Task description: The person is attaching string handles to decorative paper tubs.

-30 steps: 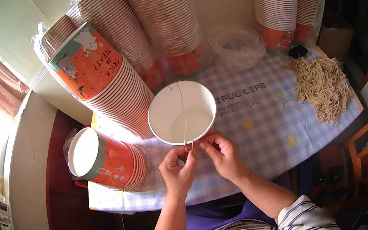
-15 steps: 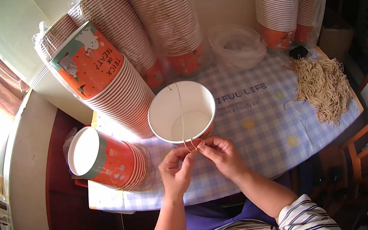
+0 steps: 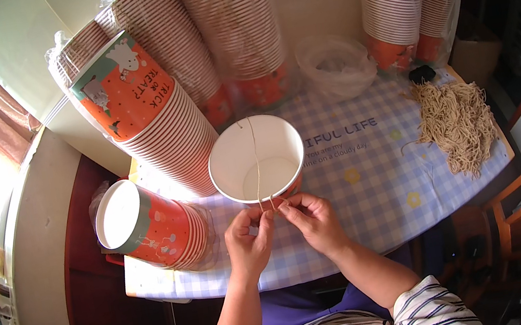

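— Where's the cup (image 3: 257, 157)?
— Centre table (image 3: 379, 211), string (image 3: 255, 156) across it.
— Hands?
— At its six o'clock: left hand (image 3: 248, 241) and right hand (image 3: 312, 221) both pinch the string.

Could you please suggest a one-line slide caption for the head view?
Both hands, left hand and right hand, pinch a thin string at the rim of a white-lined paper cup on a checked tablecloth.

The open paper cup (image 3: 257, 160) was white inside with an orange outer wall. The string (image 3: 255, 156) was tan. The bench cloth (image 3: 374, 185) carried a lavender-and-white check with yellow dots. The lying cup stack (image 3: 147, 226) was orange with white spots. The string bundle (image 3: 457, 123) was beige.
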`<action>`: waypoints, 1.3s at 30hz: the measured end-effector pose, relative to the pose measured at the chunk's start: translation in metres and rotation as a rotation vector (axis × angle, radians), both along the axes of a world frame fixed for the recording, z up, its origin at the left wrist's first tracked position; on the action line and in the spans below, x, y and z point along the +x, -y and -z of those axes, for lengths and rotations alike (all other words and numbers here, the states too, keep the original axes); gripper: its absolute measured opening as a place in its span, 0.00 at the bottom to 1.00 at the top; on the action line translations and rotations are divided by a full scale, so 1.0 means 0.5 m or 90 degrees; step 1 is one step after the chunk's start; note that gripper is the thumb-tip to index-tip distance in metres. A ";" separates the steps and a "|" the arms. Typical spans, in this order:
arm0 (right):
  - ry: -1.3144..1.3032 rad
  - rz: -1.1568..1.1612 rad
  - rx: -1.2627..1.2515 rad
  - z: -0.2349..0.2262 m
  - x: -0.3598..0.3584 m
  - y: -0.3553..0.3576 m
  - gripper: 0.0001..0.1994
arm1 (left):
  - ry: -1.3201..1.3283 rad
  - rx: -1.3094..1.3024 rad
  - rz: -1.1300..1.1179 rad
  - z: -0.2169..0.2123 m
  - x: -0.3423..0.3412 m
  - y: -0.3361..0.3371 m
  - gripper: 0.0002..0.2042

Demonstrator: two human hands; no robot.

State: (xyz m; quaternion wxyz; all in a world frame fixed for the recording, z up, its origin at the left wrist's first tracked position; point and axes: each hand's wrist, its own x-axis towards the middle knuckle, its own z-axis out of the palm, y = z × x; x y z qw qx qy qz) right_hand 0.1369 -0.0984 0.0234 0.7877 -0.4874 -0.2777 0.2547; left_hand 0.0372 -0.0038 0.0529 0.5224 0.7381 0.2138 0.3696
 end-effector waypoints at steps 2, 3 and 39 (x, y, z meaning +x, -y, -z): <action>-0.018 -0.043 -0.022 0.004 0.002 0.004 0.06 | 0.004 -0.014 0.003 0.006 -0.001 -0.001 0.04; -0.017 -0.042 -0.022 0.004 0.002 0.004 0.06 | 0.008 -0.028 0.007 0.007 -0.001 -0.001 0.04; -0.089 -0.177 0.074 -0.007 -0.011 -0.001 0.06 | 0.075 -0.113 0.023 0.050 -0.018 0.015 0.07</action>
